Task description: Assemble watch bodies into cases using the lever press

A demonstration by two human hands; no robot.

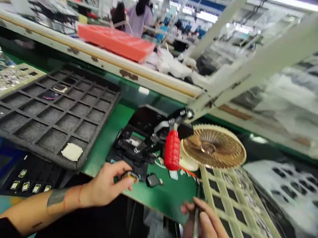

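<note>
Between the thumb and fingers of my left hand (107, 183) is a small watch case (131, 175) with a yellowish inside, held over the front edge of the green bench. A slim metal tool, seemingly tweezers (196, 219), is gripped in my right hand (208, 223), pointing away from me; this hand is slightly blurred. On the green mat between the hands lies a dark, square watch face (152, 180). Just beyond my left hand stands a black clamp fixture (137, 142) with a red handle (172, 150) hanging down.
At left a dark foam tray (52, 137) with compartments holds a few watch parts, including a cream piece (71, 152). Below it, a black tray (32, 178) carries several small parts. A round fan (213, 146) and a cream partitioned tray (224, 192) are at right. A shelf rail (98, 62) crosses behind.
</note>
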